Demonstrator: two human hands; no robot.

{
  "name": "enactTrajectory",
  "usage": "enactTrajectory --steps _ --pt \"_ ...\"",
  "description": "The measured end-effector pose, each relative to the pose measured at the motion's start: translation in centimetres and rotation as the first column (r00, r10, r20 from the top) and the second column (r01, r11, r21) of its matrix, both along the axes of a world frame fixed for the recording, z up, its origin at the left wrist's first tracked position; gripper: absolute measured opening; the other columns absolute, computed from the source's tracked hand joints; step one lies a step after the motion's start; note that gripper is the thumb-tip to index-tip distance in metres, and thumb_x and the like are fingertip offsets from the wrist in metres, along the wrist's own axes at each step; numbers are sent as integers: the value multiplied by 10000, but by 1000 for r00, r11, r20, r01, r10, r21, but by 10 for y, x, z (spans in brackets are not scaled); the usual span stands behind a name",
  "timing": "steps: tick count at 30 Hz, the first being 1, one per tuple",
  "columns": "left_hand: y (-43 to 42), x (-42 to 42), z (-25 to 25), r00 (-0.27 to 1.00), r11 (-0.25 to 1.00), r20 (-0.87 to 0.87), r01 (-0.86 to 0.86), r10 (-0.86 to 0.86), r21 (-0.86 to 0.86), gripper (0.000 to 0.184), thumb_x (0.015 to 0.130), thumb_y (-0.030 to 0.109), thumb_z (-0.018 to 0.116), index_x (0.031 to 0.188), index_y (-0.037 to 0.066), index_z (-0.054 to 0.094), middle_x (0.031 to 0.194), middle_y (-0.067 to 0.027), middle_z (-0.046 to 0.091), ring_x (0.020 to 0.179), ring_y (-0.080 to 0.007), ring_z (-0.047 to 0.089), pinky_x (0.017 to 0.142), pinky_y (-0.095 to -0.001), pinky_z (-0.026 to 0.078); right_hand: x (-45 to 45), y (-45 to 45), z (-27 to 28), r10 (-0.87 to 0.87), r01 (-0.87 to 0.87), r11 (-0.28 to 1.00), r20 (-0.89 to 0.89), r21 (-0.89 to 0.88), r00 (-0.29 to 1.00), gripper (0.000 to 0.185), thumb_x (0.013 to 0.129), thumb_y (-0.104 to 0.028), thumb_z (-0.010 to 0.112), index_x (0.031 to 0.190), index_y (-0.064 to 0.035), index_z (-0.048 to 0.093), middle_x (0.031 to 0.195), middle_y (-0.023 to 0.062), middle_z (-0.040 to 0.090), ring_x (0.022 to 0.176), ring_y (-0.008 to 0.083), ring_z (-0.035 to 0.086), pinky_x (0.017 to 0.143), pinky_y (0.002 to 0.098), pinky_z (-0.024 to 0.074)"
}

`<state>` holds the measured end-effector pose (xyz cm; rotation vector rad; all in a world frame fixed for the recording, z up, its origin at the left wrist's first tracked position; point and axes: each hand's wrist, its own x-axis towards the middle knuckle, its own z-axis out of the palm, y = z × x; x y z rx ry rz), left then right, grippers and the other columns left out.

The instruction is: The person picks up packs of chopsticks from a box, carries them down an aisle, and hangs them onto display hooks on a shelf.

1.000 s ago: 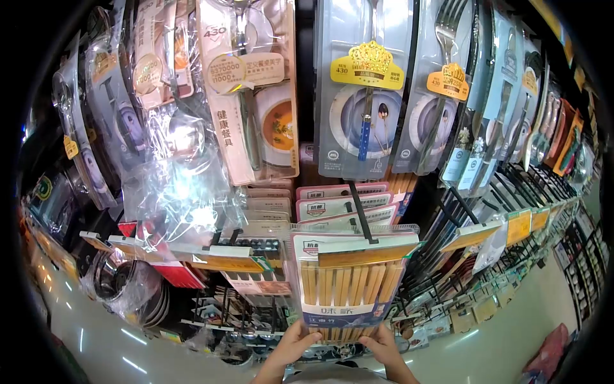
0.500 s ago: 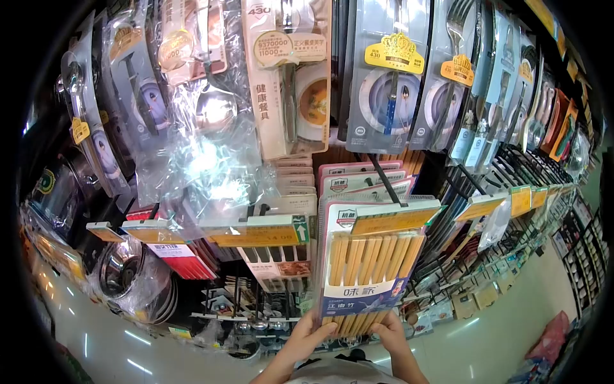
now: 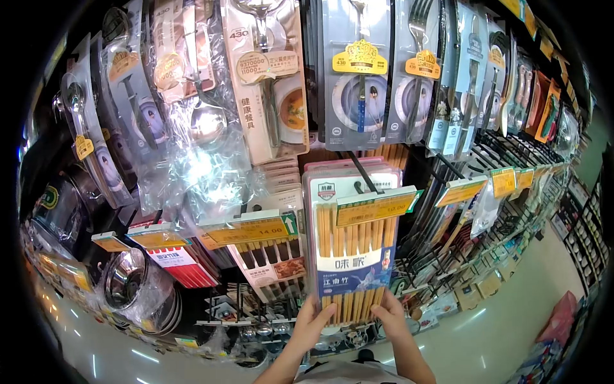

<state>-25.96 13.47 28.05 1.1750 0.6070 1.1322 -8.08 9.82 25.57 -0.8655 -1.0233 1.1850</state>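
A pack of bamboo chopsticks [image 3: 355, 240] with a blue and white label hangs from a metal hook, upright, in front of more packs of its kind. My left hand [image 3: 314, 316] grips its lower left edge, thumb on the front. At the lower right edge my right hand [image 3: 389, 315] holds it the same way. The fingers behind the pack are hidden. A yellow price tag [image 3: 376, 205] at the hook's end covers part of the pack's upper front.
Packaged spoons and forks [image 3: 360, 96] hang above. To the left are a packet of black-and-wood chopsticks [image 3: 272, 259], red-and-white packs [image 3: 182, 264] and metal bowls [image 3: 125, 278]. Protruding hooks with tags [image 3: 470, 191] line the right. A pink bag [image 3: 559, 317] lies on the floor at right.
The view has shifted, so the shelf sits further left. The held chopstick pack, tilted before, now hangs straighter and closer to the packs behind it. Both hands still hold it.
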Motion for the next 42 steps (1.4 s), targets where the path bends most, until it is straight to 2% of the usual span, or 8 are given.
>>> enactTrajectory --steps 4,10,12,18,20,26,33,42 --pt "22 8 -5 998 998 -38 -48 50 45 357 840 106 500 1149 -23 374 1072 -79 486 992 -121 445 866 -265 342 6 15 5 -35 35 999 -12 1 999 358 812 -88 509 1139 -3 390 892 48 521 629 92 488 532 223 426" --pt "36 12 -13 992 992 -2 -126 126 -2 382 806 106 554 1125 -40 405 1070 -102 502 976 -150 474 859 -280 358 0 25 -4 -110 109 994 -37 -17 993 441 783 -106 556 1172 -6 373 945 58 533 841 122 505 748 258 408" --pt "37 6 -24 978 985 -120 -165 171 59 441 778 90 589 1147 -43 387 1075 -123 504 991 -171 484 871 -300 364 9 21 -12 -367 357 928 407 104 836 394 756 -149 617 1073 -12 428 925 72 537 907 163 503 806 283 379" --pt "2 -4 -24 635 795 -499 -350 590 495 275 787 49 555 1042 -30 486 1039 -133 497 975 -215 498 837 -321 405 72 -23 -30 -540 539 841 158 52 827 248 759 -50 584 975 -23 465 896 67 559 829 119 532 737 236 409" --pt "-1 -1 -50 727 764 -344 -375 594 526 206 782 127 550 973 57 524 1048 -106 485 863 -199 479 772 -265 371 87 -37 -35 -566 567 823 133 33 814 196 766 -27 568 941 -18 479 882 61 565 806 109 539 722 223 414" --pt "-45 93 -45 968 976 -148 190 -204 -106 168 805 45 534 954 -29 513 927 -105 548 873 -165 533 784 -285 420 102 -95 -34 -586 605 792 175 -79 791 100 784 -76 567 855 -14 536 798 42 582 748 97 540 702 227 419" --pt "-98 221 -46 851 851 -96 498 -517 -166 102 813 58 523 898 4 534 821 -42 570 778 -100 530 724 -223 406 187 -211 4 -550 622 741 759 253 347 100 768 -151 573 818 -64 572 786 54 591 724 211 542 677 316 384" --pt "-226 394 -55 430 464 -198 867 -881 -182 127 817 80 521 914 0 539 855 -56 588 825 -108 546 752 -225 413 283 -415 -22 -910 978 203 362 -43 204 98 802 -84 521 810 10 550 745 66 592 689 128 556 657 248 437"
